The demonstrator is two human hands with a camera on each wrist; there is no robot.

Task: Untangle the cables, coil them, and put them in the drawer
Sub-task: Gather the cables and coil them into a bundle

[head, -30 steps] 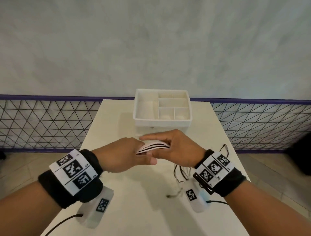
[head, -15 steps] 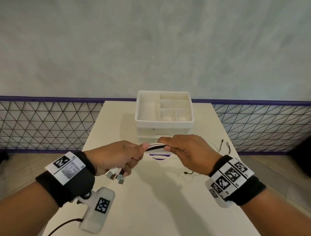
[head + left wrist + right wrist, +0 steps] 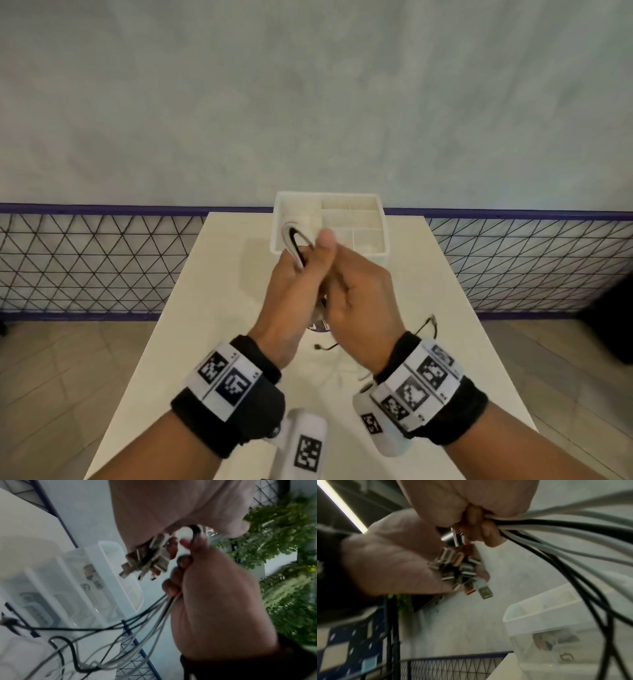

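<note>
Holding a bundle of cables point(image 3: 297, 246) between both my hands, above the white table point(image 3: 212, 308).

Largest first: the table runs away from me to the wall, its left half bare out to the edge; at its far edge stands the white drawer unit point(image 3: 370, 240), its top tray split into compartments. My left hand point(image 3: 294, 294) is curled round the bundle, and my right hand point(image 3: 359, 294) is clenched on the strands just beside it, palms nearly touching. A loop sticks up above my left fingers; USB plugs point(image 3: 462, 572) hang beneath. Loose cable ends point(image 3: 428, 325) lie near the table's right edge.
</note>
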